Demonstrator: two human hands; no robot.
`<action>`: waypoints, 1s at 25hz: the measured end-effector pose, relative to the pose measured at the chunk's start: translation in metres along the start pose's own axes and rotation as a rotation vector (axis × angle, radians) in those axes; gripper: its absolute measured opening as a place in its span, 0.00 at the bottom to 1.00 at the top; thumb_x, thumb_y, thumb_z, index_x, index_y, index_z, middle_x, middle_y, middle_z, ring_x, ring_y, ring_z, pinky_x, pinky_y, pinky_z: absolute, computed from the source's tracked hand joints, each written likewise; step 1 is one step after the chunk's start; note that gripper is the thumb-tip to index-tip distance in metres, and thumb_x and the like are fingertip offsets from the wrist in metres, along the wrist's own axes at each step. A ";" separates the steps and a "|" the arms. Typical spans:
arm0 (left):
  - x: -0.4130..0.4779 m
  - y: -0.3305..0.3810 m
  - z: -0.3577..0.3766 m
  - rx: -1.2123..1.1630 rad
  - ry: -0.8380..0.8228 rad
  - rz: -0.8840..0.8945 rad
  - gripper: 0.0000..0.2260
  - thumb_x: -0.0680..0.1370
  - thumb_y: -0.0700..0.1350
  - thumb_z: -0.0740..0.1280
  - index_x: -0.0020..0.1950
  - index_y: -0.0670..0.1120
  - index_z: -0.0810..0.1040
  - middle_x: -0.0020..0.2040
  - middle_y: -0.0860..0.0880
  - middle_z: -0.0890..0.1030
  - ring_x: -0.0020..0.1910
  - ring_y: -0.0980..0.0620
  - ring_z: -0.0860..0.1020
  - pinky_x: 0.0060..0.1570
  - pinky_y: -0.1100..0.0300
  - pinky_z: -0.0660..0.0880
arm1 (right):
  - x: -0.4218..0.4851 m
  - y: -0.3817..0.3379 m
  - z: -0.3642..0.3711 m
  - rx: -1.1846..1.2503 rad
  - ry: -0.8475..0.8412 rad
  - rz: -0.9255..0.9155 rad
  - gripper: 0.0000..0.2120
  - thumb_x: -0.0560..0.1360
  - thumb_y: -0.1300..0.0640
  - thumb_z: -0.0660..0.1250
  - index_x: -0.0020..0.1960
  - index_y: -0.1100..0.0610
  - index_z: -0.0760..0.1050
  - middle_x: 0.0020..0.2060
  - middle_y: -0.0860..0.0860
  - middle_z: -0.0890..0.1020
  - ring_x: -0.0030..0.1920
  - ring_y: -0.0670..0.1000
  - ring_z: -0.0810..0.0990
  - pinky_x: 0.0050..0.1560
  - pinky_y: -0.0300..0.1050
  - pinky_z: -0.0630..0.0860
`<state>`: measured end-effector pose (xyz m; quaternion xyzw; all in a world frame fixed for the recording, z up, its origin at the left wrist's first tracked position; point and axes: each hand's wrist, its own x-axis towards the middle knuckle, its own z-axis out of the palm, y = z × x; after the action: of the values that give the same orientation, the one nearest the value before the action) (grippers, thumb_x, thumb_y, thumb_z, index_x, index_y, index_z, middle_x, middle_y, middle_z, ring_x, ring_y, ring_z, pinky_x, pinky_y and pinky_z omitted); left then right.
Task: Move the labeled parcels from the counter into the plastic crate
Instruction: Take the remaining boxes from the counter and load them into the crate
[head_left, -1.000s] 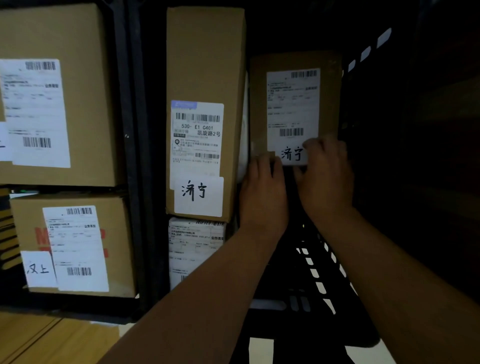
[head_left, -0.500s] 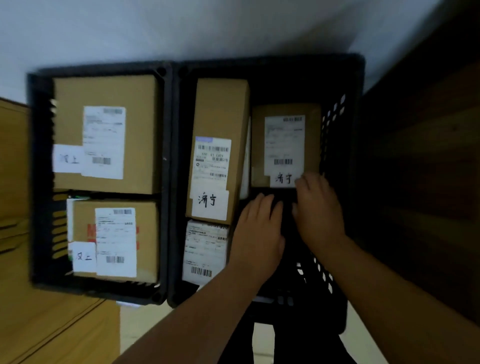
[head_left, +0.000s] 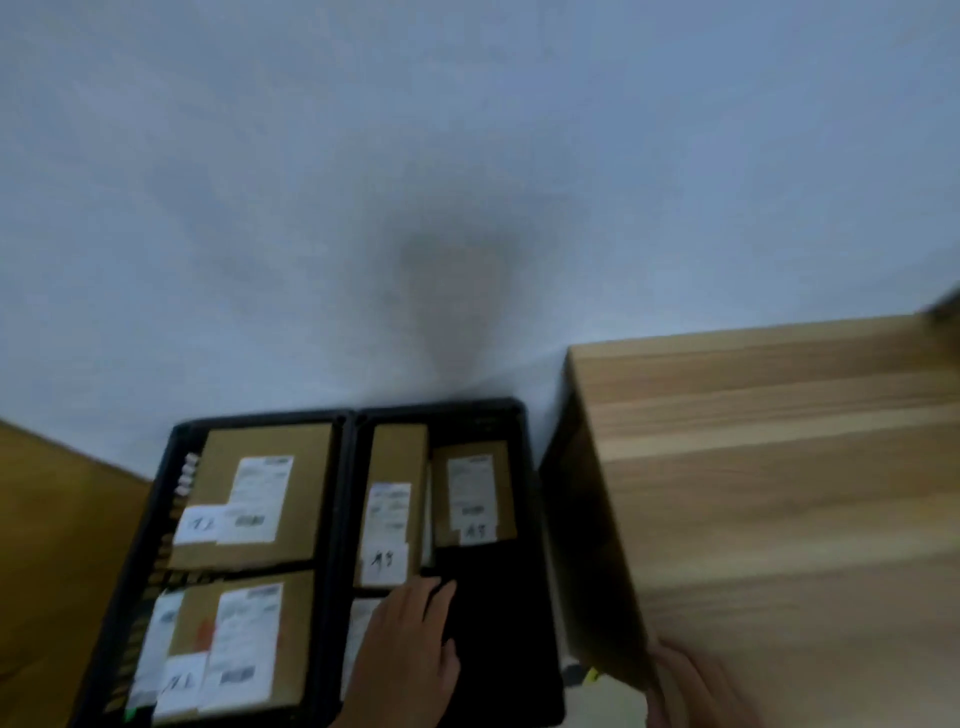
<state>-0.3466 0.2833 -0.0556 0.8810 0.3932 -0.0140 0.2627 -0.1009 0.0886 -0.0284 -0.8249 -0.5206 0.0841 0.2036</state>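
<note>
The brown cardboard parcels with white paper labels all lie in two black plastic crates on the floor. The crates stand side by side against a plain white wall. A light wooden counter stands just beside the right crate. Brown wooden floor shows past the left crate.

The left crate holds a big top parcel and a big bottom parcel. The right crate holds a tall thin parcel, a small parcel to its right, and a white-covered parcel below the tall one. The near right part of this crate is dark.

The left hand is over the right crate with a loose, flat grip that holds nothing. It hides part of the white-covered parcel, and its fingertips reach the foot of the tall thin parcel. The right hand is at the counter's near corner. It is too blurry to tell its grip.

Small white slips carry black hand-written marks, too blurred to read.
</note>
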 end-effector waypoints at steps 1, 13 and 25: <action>-0.001 0.015 -0.006 -0.004 0.002 0.048 0.25 0.82 0.56 0.57 0.79 0.57 0.59 0.76 0.58 0.62 0.77 0.55 0.60 0.75 0.60 0.56 | -0.020 0.006 -0.015 -0.024 0.089 0.016 0.28 0.82 0.44 0.56 0.38 0.59 0.85 0.39 0.55 0.85 0.43 0.52 0.79 0.53 0.39 0.72; 0.004 0.304 0.003 0.192 0.009 0.502 0.27 0.69 0.53 0.72 0.67 0.50 0.77 0.62 0.54 0.78 0.61 0.52 0.79 0.62 0.57 0.76 | -0.139 0.127 -0.161 -0.105 0.709 0.251 0.18 0.75 0.47 0.64 0.51 0.58 0.85 0.53 0.53 0.84 0.53 0.51 0.79 0.55 0.37 0.73; 0.019 0.601 0.154 0.223 0.061 0.476 0.25 0.51 0.47 0.83 0.46 0.42 0.87 0.37 0.44 0.83 0.30 0.43 0.83 0.27 0.54 0.79 | -0.261 0.385 -0.307 -0.127 0.801 0.537 0.21 0.60 0.66 0.81 0.52 0.56 0.84 0.52 0.49 0.83 0.54 0.48 0.78 0.54 0.42 0.74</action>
<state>0.1154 -0.1088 0.0784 0.9722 0.1788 0.0315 0.1479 0.2085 -0.3657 0.0667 -0.9084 -0.1743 -0.2222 0.3083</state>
